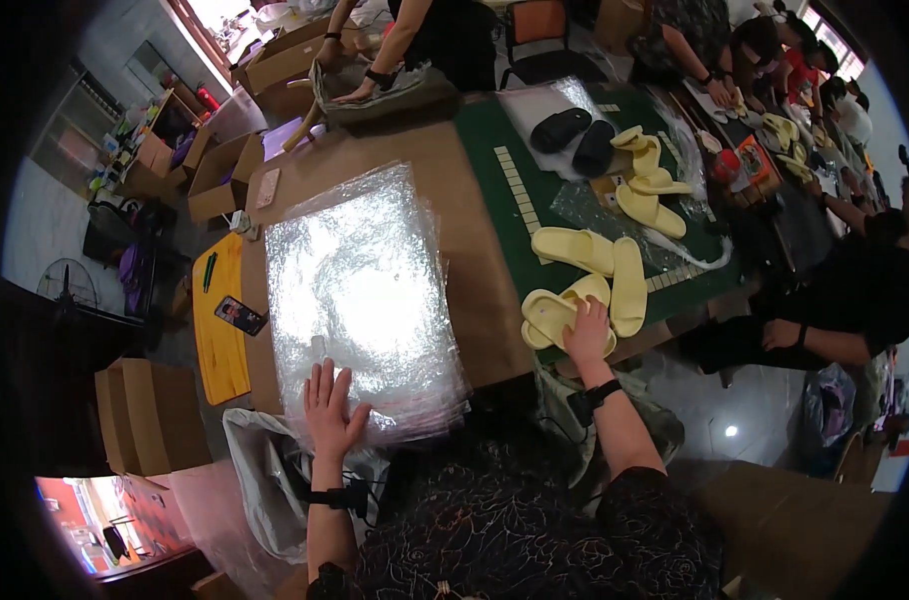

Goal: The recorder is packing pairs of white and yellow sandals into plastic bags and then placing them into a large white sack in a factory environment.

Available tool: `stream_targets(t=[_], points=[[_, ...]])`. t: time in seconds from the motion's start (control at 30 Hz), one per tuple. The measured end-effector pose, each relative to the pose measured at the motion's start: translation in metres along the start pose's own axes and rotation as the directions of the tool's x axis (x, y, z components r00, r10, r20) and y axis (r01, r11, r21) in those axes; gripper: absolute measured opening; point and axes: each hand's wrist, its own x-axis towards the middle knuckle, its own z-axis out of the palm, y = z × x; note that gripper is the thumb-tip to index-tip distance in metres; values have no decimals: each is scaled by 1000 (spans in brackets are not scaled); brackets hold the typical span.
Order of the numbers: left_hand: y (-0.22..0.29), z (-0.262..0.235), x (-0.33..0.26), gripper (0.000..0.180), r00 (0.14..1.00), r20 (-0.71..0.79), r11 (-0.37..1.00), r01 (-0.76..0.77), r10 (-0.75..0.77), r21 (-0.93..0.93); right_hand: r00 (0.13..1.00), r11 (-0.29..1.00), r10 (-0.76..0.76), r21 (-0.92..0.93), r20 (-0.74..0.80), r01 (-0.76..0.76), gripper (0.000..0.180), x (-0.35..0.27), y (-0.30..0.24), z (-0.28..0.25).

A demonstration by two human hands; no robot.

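Resting my left hand point(335, 408) flat on a stack of clear plastic sheets point(360, 290), fingers straight and a bit apart, so it's not clamped on anything. The stack spreads out ahead of that hand over the brown counter point(480, 320), crazy shiny under the light. My right hand point(587, 338) is on a pair of pale yellow slippers point(547, 314), fingers bent over them, but honestly I can't tell if it's gripping or just touching. Just past that hand are two more yellow slippers point(628, 285), one lying crosswise and one pointing away from me, on a green mat point(537, 190). Further out from the same hand I've got another bunch of yellow slippers point(653, 210) and a pair of black slippers point(561, 130). Off to the left of my left hand there's a phone point(240, 315) at the edge of an orange-yellow board point(220, 355), plus something green and pen-like point(210, 272). Way ahead of it, a co-worker's hands are on a grey-green sack point(400, 103).
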Motion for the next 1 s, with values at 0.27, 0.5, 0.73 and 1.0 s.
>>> stream_targets(t=[0.27, 0.5, 0.73, 1.0], points=[[-6, 2, -3, 63, 1000, -27, 999, 10, -11, -35, 878, 942, 336, -124, 341, -312, 14, 7, 53, 6], [-10, 12, -5, 62, 999, -45, 999, 8, -9, -32, 911, 628, 358, 669, 204, -397, 29, 54, 54, -45], [-17, 13, -12, 63, 996, -92, 995, -3, -6, -95, 874, 42, 420, 956, 247, -290, 33, 82, -69, -145], [-21, 19, -13, 64, 990, -140, 995, -33, 20, -90, 842, -419, 182, 815, 508, -401, 26, 104, -228, -177]])
